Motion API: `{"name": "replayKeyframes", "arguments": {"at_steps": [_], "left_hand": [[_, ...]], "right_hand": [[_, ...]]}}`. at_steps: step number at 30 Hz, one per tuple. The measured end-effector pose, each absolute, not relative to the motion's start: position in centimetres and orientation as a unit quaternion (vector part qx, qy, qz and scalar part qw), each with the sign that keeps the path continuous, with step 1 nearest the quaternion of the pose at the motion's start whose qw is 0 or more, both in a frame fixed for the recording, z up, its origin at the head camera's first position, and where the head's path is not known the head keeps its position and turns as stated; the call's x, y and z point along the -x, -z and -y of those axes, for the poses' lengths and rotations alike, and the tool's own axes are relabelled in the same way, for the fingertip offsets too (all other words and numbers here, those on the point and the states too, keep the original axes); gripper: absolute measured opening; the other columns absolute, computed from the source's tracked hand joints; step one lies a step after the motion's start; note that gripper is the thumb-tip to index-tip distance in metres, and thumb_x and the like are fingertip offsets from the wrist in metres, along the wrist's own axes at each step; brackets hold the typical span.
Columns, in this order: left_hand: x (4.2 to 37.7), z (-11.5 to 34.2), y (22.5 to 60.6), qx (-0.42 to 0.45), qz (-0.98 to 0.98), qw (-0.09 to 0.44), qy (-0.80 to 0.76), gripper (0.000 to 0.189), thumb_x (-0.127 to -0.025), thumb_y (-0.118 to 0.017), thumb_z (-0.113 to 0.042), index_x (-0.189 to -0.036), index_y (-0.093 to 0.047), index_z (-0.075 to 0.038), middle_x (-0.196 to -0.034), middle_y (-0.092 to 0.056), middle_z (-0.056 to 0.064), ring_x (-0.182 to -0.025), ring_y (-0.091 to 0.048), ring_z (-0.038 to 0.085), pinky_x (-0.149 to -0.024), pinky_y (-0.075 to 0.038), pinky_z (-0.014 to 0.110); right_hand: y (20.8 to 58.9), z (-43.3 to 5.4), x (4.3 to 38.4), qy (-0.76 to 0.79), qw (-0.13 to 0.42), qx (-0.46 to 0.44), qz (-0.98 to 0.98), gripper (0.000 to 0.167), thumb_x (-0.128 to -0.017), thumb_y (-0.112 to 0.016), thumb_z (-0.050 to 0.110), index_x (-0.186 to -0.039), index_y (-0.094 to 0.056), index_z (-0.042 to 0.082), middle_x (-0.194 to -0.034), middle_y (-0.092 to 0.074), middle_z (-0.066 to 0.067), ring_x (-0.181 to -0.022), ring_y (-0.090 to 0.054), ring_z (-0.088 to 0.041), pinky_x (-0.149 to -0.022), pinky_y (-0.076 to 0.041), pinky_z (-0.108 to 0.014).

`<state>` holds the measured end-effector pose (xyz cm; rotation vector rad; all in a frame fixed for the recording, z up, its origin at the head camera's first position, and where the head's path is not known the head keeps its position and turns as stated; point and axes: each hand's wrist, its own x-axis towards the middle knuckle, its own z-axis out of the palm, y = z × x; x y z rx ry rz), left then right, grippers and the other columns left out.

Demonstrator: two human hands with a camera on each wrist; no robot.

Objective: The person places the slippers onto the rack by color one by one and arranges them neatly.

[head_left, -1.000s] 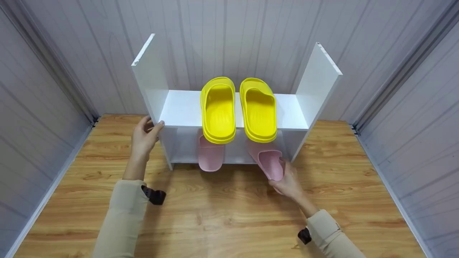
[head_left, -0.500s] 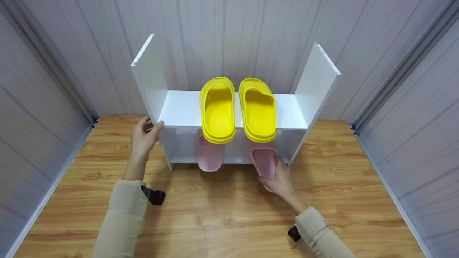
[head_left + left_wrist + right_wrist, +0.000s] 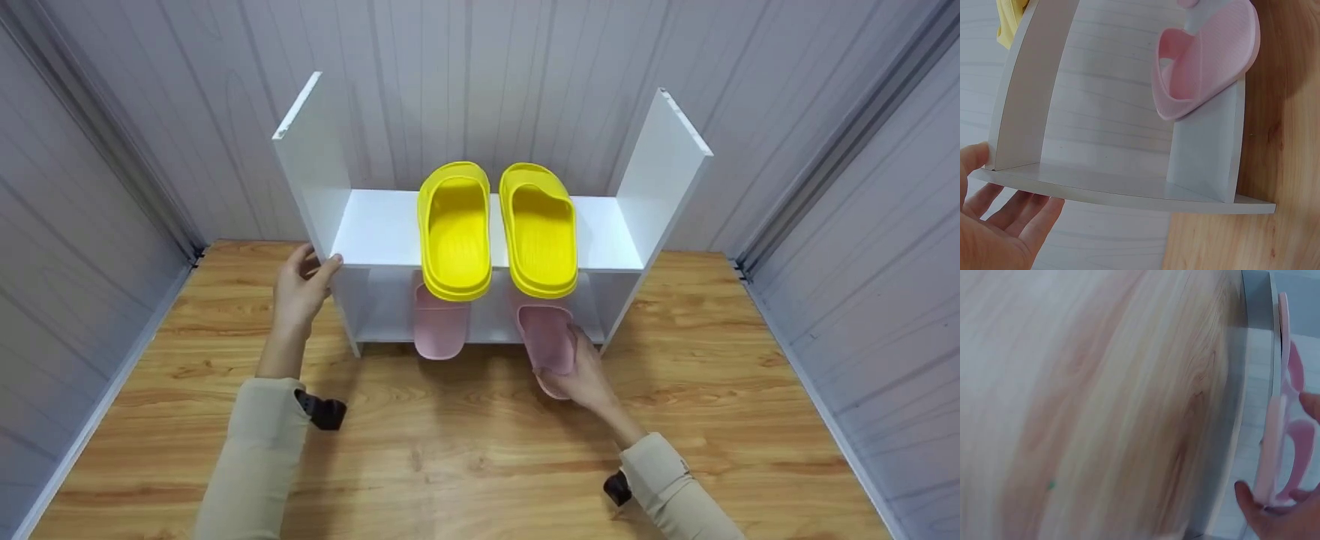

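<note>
A white two-level rack [image 3: 379, 225] holds pink slippers below and yellow ones above. My right hand [image 3: 589, 379] grips the heel of the right pink slipper [image 3: 547, 337], whose toe reaches into the lower level; its heel juts past the front edge, angled slightly right. In the right wrist view, fingers and thumb [image 3: 1248, 500] hold this slipper's [image 3: 1270, 444] heel end. Its mate [image 3: 441, 330] lies to the left on the lower shelf, toe inward. My left hand [image 3: 298, 296] holds the rack's left side panel [image 3: 1129, 197], thumb at the upper shelf's front corner, fingers along the outside.
Two yellow slippers [image 3: 459, 247] sit side by side on the upper shelf, heels overhanging and partly covering the pink ones from above. Both side panels [image 3: 667, 176] rise above that shelf. The rack stands on a wooden floor [image 3: 450, 465], with a panelled wall [image 3: 480, 82] behind.
My right hand has shifted left with the pink slipper's heel, turning the slipper straighter towards the rack. The left hand stays where it was on the side panel.
</note>
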<state>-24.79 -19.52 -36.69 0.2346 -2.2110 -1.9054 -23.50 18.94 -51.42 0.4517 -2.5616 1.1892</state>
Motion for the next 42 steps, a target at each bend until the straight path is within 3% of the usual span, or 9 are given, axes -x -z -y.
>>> {"name": "replayKeyframes", "arguments": {"at_steps": [10, 17, 20, 42], "left_hand": [[24.8, 19.6, 36.8, -0.077, 0.75, 0.112, 0.647, 0.052, -0.087, -0.055, -0.02, -0.131, -0.037, 0.001, -0.122, -0.044, 0.023, -0.108, -0.044, 0.029, -0.084, -0.043, 0.038], [24.8, 19.5, 36.9, -0.078, 0.753, 0.116, 0.643, 0.051, -0.087, -0.056, -0.02, -0.13, -0.038, 0.0, -0.121, -0.044, 0.021, -0.107, -0.045, 0.029, -0.083, -0.043, 0.038], [24.8, 19.5, 36.9, -0.08, 0.752, 0.113, 0.645, 0.051, -0.087, -0.055, -0.02, -0.131, -0.037, 0.0, -0.121, -0.044, 0.021, -0.107, -0.045, 0.029, -0.084, -0.043, 0.038], [24.7, 19.6, 36.8, -0.069, 0.746, 0.106, 0.653, 0.052, -0.087, -0.055, -0.021, -0.131, -0.036, 0.0, -0.122, -0.043, 0.021, -0.107, -0.044, 0.029, -0.085, -0.042, 0.04]], "right_hand": [[52.5, -21.5, 22.2, -0.48, 0.07, -0.19, 0.854, 0.089, -0.066, -0.077, 0.022, -0.133, -0.025, -0.005, -0.13, -0.032, -0.024, -0.115, -0.035, -0.034, -0.093, -0.029, -0.047], [51.4, -21.8, 20.8, -0.462, 0.06, -0.257, 0.847, 0.092, -0.062, -0.079, 0.006, -0.131, -0.022, -0.013, -0.131, -0.021, -0.033, -0.119, -0.023, -0.044, -0.094, -0.021, -0.054], [53.1, -22.6, 21.5, -0.443, 0.054, -0.269, 0.853, 0.097, -0.061, -0.081, 0.013, -0.134, -0.021, -0.007, -0.135, -0.019, -0.028, -0.121, -0.021, -0.039, -0.095, -0.022, -0.053], [53.4, -19.6, 22.6, -0.44, 0.124, -0.183, 0.87, 0.087, -0.061, -0.08, 0.034, -0.127, -0.035, 0.001, -0.123, -0.038, -0.015, -0.113, -0.035, -0.027, -0.094, -0.026, -0.044]]}}
